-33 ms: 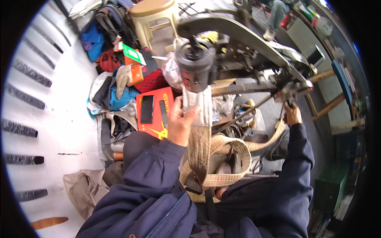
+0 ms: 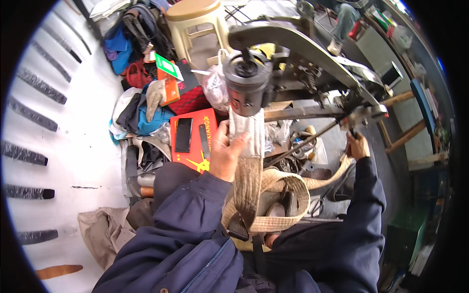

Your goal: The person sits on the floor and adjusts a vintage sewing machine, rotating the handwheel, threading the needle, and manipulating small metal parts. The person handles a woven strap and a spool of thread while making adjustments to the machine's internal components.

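My left hand [image 2: 226, 157] is closed on a wide, thick webbing strap [image 2: 248, 178], its thumb lying across the front face. The strap's upper, whiter end sits under the black cylindrical head [image 2: 248, 85] of what looks like a hand-cranked sewing machine [image 2: 312, 53]. Below my hand the strap darkens to brown, and a long beige length loops over my lap and off to the right. My right hand [image 2: 359, 146] is closed around the dark crank handle [image 2: 352, 132] under the machine's wheel at the right. The needle and stitch point are hidden from view.
Left of the machine lie a red box [image 2: 207, 119] with a black phone [image 2: 183, 135], and piled clothes [image 2: 141, 110]. A beige stool [image 2: 195, 14] stands behind. Tools and metal parts [image 2: 303, 154] sit beneath the machine arm. Another person's leg [image 2: 344, 22] shows far right.
The view has shifted slightly, so the machine and strap appear a little farther right and lower. My right hand and the crank handle sit slightly lower; both grips look the same.
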`<state>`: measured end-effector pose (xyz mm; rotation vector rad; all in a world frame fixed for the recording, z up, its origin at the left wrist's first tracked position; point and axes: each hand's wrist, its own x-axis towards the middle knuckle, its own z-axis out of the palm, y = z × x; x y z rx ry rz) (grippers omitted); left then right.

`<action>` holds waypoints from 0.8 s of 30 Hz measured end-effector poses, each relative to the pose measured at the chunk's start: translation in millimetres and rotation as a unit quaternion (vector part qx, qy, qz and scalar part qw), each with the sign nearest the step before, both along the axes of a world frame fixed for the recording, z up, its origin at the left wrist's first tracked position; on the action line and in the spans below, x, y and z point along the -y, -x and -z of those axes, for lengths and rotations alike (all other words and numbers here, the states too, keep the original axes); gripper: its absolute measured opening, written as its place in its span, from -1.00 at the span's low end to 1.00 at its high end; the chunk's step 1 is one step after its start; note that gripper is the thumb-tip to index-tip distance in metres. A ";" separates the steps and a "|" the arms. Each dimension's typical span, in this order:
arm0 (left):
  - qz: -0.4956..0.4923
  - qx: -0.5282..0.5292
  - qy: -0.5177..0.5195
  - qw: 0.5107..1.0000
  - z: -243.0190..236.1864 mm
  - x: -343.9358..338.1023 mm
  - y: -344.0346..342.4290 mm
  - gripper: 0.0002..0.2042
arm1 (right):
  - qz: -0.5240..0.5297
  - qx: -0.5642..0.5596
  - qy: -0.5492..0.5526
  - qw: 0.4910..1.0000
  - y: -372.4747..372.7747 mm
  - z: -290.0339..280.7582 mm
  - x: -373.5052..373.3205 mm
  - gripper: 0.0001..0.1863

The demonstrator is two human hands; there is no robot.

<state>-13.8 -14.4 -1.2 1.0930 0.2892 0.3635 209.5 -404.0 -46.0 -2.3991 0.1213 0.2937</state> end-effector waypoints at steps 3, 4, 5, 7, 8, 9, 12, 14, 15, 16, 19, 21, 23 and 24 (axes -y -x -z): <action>0.011 0.022 0.017 1.000 -2.6 -0.3 0.5 -0.65 | -0.063 -0.053 -0.143 0.986 27.3 -22.9 -34.2 -0.70; 0.010 0.015 0.024 1.000 -3.6 -0.4 0.0 -0.65 | -0.093 -0.029 -0.160 0.982 33.3 -36.5 -40.4 -0.73; 0.008 0.017 0.028 0.999 -4.6 0.5 0.4 -0.64 | -0.076 0.014 -0.154 0.985 36.6 -52.7 -42.4 -0.76; 0.008 0.011 0.034 0.999 -7.6 1.1 1.1 -0.63 | -0.085 0.141 -0.188 0.968 34.5 -81.3 -38.6 -0.81; 0.003 0.012 0.031 0.999 -9.0 1.5 -0.2 -0.65 | -0.045 0.178 -0.175 0.967 29.7 -92.3 -32.8 -0.80; -0.002 0.013 0.027 1.000 -10.2 2.3 -1.7 -0.67 | 0.003 0.230 -0.144 0.962 22.4 -99.5 -24.3 -0.82; -0.002 0.013 0.018 1.000 -13.0 1.6 -3.6 -0.68 | 0.065 0.247 -0.072 0.964 -7.1 -97.2 8.7 -0.78; -0.001 0.015 0.013 1.000 -12.4 0.4 -4.7 -0.68 | 0.100 0.227 -0.018 0.969 -26.8 -78.1 32.1 -0.75; -0.002 0.016 0.010 1.000 -11.6 -0.2 -4.5 -0.68 | 0.117 0.213 0.032 0.969 -36.1 -67.5 43.8 -0.74; -0.002 0.029 0.008 1.000 -10.2 0.1 -3.7 -0.68 | 0.095 0.260 0.053 0.960 -44.3 -56.7 54.5 -0.73; 0.010 0.016 0.005 1.000 -6.0 -1.0 -4.9 -0.61 | 0.097 0.252 0.090 0.959 -60.7 -30.1 76.2 -0.68; 0.013 0.022 0.008 1.000 -4.4 -0.6 -6.0 -0.61 | 0.103 0.218 0.122 0.963 -59.9 -14.6 74.4 -0.67; 0.010 0.016 0.016 1.000 -4.7 -1.0 -5.8 -0.61 | 0.091 0.173 0.127 0.973 -48.2 -2.0 58.0 -0.66; 0.005 0.027 0.012 1.000 -5.0 -1.0 -5.7 -0.63 | 0.091 0.137 0.152 0.975 -39.1 3.9 44.0 -0.65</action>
